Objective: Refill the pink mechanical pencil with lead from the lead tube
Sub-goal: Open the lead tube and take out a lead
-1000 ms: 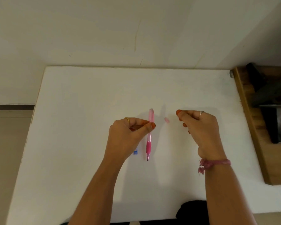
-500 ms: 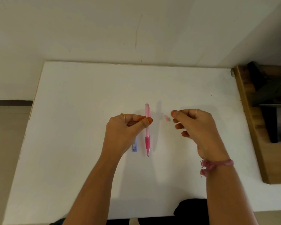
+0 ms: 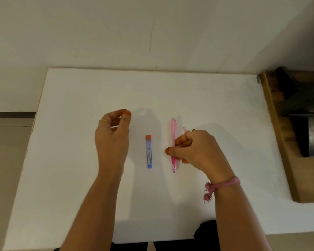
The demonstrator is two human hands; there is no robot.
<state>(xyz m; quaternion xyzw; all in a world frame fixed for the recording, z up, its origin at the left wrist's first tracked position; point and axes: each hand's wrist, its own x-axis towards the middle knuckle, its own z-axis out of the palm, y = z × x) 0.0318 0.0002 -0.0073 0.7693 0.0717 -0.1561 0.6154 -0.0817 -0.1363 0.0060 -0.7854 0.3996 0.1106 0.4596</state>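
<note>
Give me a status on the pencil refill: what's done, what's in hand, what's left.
Done: a small pink piece, probably the pencil's cap, lies on the table beside it.
In hand: the right hand is closed around the pink pencil. The left hand hovers apart, holding nothing I can see.
Left: the lead tube lies flat with its orange cap on, so lead must still come out and go in.

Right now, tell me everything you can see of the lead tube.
The lead tube is a slim, flat, translucent blue plastic case with an orange cap at its far end and a pale printed label along its body. It lies flat on the white table, lengthwise away from the person, left of the pink pencil, cap apparently on. Neither hand touches it.
</note>
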